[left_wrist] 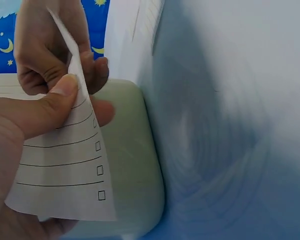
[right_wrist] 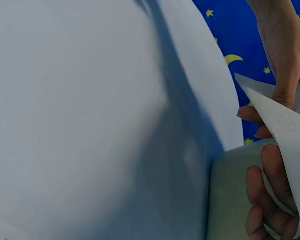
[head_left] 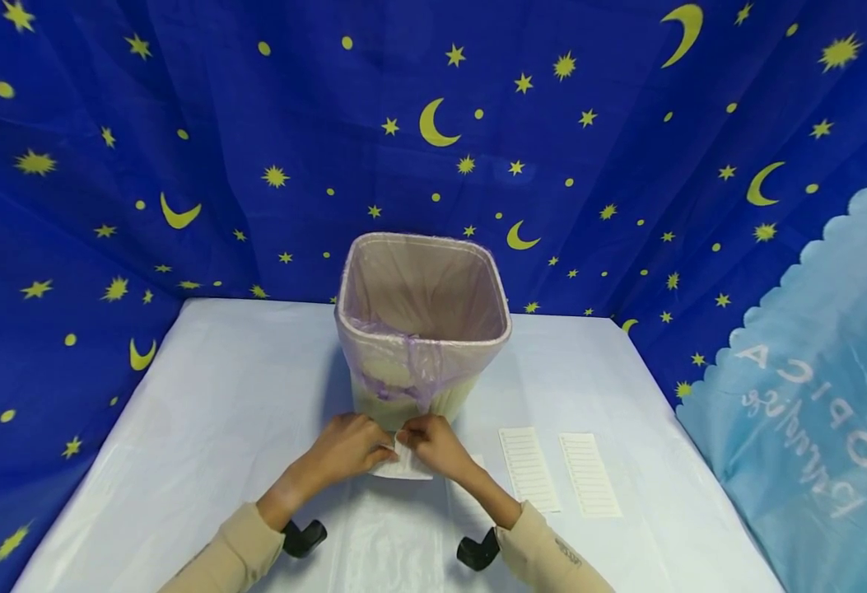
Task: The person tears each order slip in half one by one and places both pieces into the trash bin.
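Both hands hold a white checklist sheet (head_left: 409, 468) with ruled lines and small boxes, in front of a pale waste bin (head_left: 381, 403). My left hand (head_left: 347, 449) pinches the sheet, its thumb (left_wrist: 52, 110) lying on the printed side. Opposite it, my right hand (head_left: 439, 449) grips the same sheet; in the right wrist view its fingers (right_wrist: 272, 200) are behind the paper. Between the hands the sheet bends and folds, as the left wrist view shows. A thin purple bin liner (head_left: 433, 362) covers the bin's rim and gathers at its front.
Two lined sheets lie right of the bin, one nearer (head_left: 529, 469) and one farther out (head_left: 589, 475). Another pale sheet (head_left: 468, 504) is partly under my right forearm. A white cloth covers the table (head_left: 255, 371). Behind hangs a blue star-patterned curtain (head_left: 374, 99).
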Action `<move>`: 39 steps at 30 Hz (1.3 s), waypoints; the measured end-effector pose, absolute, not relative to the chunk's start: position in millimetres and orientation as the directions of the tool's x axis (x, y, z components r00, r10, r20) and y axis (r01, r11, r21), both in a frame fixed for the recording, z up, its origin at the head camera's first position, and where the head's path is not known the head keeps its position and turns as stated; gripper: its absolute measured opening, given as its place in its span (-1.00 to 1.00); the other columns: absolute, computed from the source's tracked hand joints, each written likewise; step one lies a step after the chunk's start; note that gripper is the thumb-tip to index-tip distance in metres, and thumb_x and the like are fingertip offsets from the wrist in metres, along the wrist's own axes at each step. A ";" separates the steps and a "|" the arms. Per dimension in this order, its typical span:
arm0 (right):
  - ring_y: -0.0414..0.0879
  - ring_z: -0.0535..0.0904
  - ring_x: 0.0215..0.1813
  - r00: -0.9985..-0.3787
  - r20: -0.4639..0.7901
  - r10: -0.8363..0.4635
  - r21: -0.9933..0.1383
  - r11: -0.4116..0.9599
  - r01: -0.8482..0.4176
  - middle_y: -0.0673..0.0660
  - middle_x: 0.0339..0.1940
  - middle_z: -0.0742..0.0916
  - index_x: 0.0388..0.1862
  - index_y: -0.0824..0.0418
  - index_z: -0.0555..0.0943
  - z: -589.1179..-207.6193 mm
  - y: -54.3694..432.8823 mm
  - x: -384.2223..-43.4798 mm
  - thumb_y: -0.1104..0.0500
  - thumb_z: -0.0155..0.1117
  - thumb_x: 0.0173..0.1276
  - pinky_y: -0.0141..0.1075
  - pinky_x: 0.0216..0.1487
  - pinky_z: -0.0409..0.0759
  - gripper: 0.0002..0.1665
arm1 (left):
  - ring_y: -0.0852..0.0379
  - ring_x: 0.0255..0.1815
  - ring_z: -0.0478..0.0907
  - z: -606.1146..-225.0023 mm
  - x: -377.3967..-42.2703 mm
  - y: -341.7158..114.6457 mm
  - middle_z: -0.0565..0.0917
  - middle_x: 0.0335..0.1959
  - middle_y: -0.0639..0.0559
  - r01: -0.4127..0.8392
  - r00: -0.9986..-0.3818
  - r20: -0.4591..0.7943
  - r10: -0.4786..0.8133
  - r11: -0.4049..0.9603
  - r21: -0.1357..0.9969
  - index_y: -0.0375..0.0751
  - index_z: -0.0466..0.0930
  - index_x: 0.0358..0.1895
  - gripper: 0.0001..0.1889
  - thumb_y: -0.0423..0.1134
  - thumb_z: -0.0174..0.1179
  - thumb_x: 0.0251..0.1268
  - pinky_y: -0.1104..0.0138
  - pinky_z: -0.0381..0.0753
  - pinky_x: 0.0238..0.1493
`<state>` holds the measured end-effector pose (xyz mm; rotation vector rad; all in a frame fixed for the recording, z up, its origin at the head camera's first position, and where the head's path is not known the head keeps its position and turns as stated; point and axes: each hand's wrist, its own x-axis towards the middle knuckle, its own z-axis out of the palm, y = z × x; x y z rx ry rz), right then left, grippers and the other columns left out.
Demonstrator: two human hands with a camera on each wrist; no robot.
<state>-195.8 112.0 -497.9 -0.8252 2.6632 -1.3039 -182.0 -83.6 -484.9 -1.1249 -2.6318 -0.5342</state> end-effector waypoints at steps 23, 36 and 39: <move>-0.42 0.28 -0.59 -0.698 0.260 -0.667 -0.354 0.607 -0.711 -0.08 -0.57 0.71 -0.34 0.13 0.75 -476.7 112.6 -183.9 0.14 0.36 0.30 -0.56 -0.47 0.34 -0.90 | 0.26 -0.64 0.50 -485.3 -179.0 -84.3 0.60 -0.68 0.28 0.548 -0.837 0.248 0.488 0.747 0.377 0.13 0.74 -0.56 -0.87 -0.02 0.51 -0.10 0.39 0.39 -0.63; -0.32 0.38 -0.49 -0.815 0.308 -0.490 -0.626 0.541 -0.562 0.13 -0.40 0.78 -0.33 0.31 0.74 -482.9 110.7 -190.4 0.32 0.34 0.22 -0.46 -0.36 0.47 -0.91 | 0.27 -0.65 0.42 -483.9 -178.1 -82.2 0.51 -0.70 0.27 0.584 -0.796 0.396 0.458 0.753 0.303 0.11 0.50 -0.69 -0.68 0.03 0.49 -0.09 0.38 0.35 -0.60; -0.25 0.46 -0.40 -0.846 0.296 -0.444 -0.683 0.521 -0.513 0.17 -0.35 0.78 -0.32 0.35 0.75 -484.9 111.2 -192.1 0.34 0.35 0.20 -0.42 -0.31 0.49 -0.90 | 0.24 -0.64 0.47 -484.2 -177.7 -81.7 0.60 -0.67 0.24 0.599 -0.778 0.430 0.458 0.746 0.290 0.09 0.59 -0.64 -0.74 0.04 0.50 -0.11 0.36 0.41 -0.59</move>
